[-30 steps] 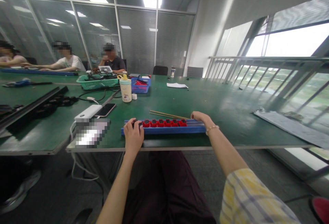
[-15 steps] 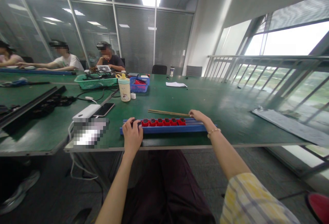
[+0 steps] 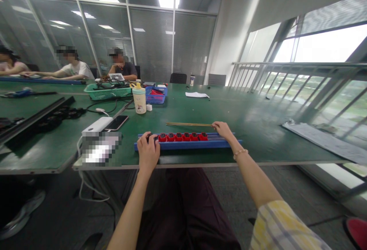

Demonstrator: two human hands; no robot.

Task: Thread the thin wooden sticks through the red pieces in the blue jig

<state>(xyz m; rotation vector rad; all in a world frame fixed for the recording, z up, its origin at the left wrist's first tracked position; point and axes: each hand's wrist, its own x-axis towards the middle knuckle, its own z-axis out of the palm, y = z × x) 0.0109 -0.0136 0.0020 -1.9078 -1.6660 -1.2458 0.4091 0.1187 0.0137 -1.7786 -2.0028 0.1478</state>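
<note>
A long blue rail tray (image 3: 197, 145) lies crosswise near the table's front edge. Several red blocks with dark tops (image 3: 179, 137) sit in it in a row. My left hand (image 3: 148, 152) is curled over the tray's left end, its fingers around a black piece (image 3: 149, 137) beside the leftmost red block; the hand partly hides this piece. Just behind the tray's right part, my right hand (image 3: 223, 129) pinches the right end of thin gold-coloured rods (image 3: 189, 124). They point left, roughly parallel to the tray.
Left of the tray are a white power bank (image 3: 97, 125) with cables and a phone (image 3: 117, 123). Farther back stand a cream bottle (image 3: 139, 101), a green basket (image 3: 107, 94) and a blue basket (image 3: 155, 98). A clipboard (image 3: 321, 139) lies right. Several people sit far left.
The right end of the rods has risen slightly with my right hand, so they lie more level across the view. My left hand keeps its place on the tray's left end.
</note>
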